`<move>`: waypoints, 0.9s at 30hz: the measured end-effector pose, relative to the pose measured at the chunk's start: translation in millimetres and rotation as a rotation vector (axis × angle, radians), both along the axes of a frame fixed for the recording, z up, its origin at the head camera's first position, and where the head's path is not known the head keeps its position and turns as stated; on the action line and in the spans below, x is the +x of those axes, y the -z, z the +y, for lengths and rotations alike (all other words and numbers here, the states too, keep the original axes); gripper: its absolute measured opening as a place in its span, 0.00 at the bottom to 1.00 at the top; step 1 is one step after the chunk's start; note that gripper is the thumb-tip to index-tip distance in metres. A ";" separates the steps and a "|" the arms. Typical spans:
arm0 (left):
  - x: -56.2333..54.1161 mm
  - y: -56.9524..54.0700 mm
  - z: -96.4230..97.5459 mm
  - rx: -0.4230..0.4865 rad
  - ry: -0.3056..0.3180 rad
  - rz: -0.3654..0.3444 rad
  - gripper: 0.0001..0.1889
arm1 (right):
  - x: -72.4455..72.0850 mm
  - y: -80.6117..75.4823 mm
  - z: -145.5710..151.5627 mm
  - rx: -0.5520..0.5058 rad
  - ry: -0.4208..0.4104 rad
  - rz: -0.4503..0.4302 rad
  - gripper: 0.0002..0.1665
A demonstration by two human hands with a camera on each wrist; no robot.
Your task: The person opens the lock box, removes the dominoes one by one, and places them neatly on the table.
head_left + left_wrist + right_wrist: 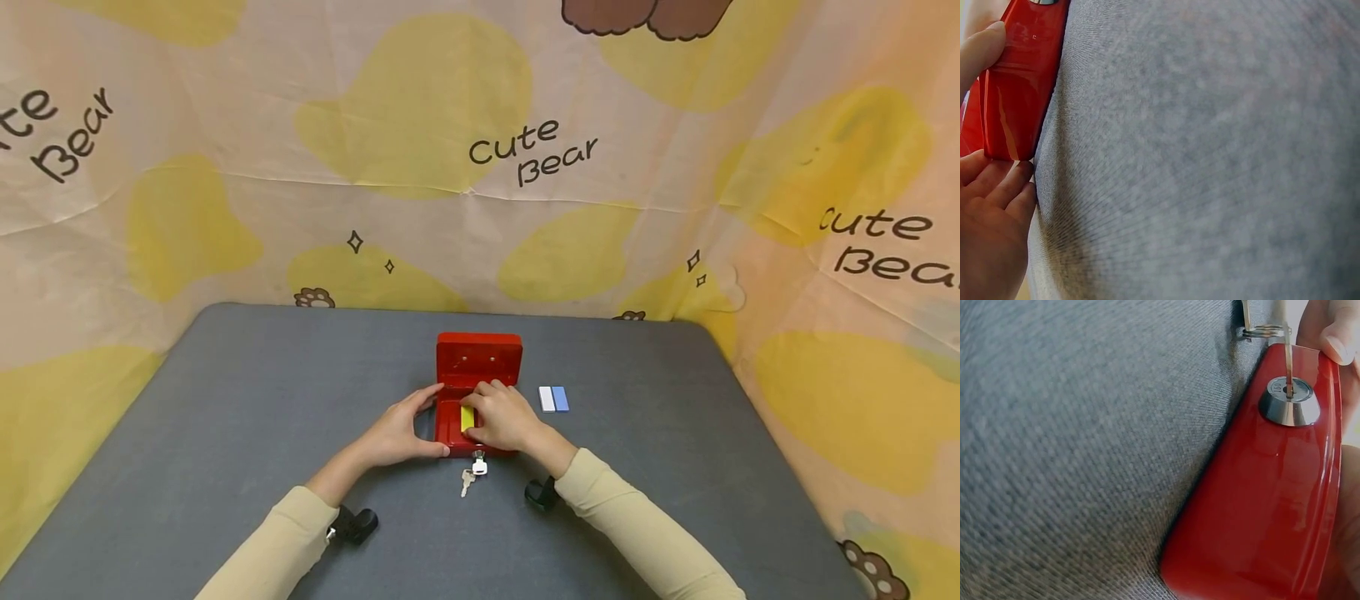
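Observation:
A red cash box [480, 354] stands on the table with its lid raised and a key in its front lock [1289, 403]. My left hand [396, 429] holds the box at its left side, thumb at the front edge and fingers farther back; in the left wrist view the thumb [985, 50] rests on the front rim. Inside the box, my right hand [504, 417] pinches a yellow block [467, 418] between thumb and fingers. The right hand covers part of the block and the box's right half.
A white block [547, 399] and a blue block [560, 399] lie side by side, right of the box. A second key [467, 482] hangs from the ring at the lock. A patterned cloth [420, 150] surrounds the grey table [315, 358].

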State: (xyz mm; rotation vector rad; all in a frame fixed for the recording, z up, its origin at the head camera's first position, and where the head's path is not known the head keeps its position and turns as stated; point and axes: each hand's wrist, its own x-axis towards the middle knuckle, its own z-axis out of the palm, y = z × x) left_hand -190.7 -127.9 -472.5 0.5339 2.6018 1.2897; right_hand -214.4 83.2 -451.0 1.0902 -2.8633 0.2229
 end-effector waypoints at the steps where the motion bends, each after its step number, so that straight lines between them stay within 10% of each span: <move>1: 0.0 -0.2 0.2 0.000 -0.001 -0.001 0.48 | -0.1 -0.1 0.3 0.000 -0.001 -0.006 0.26; 27: -0.8 0.6 0.6 0.005 0.002 0.013 0.48 | -0.4 -13.1 16.2 -0.107 -0.055 0.027 0.24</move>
